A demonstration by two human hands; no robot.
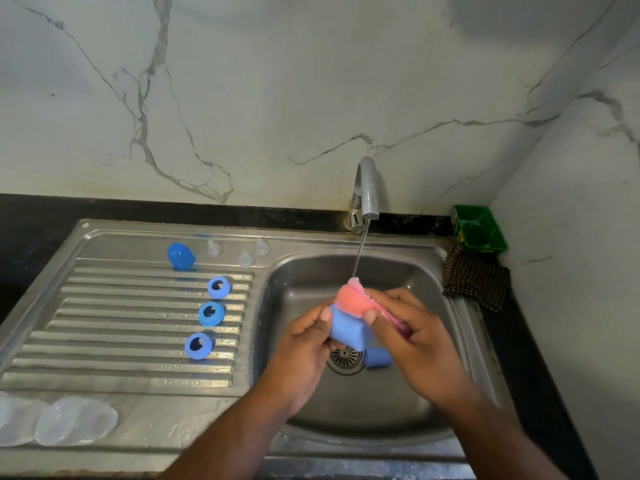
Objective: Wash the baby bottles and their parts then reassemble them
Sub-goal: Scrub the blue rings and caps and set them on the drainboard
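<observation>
The left hand (304,344) gripped a blue cap (348,332) over the sink (398,403) while the right hand (415,334) pinched a pink sponge (353,303) against its top, under the running tap (367,188). A second blue cap (377,356) lay by the drain. Three blue rings (211,313) and three clear teats (246,259) sat on the drainboard (121,323) to the left.

A clear bottle (15,419), apparently, is cropped at left.

BODY | your left hand (304,337): bare, rounded thumbnail cut short | your right hand (415,334): bare, thumbnail short too | your left forearm (225,441) and right forearm (502,438): bare skin from wrist to the near edge of view
</observation>
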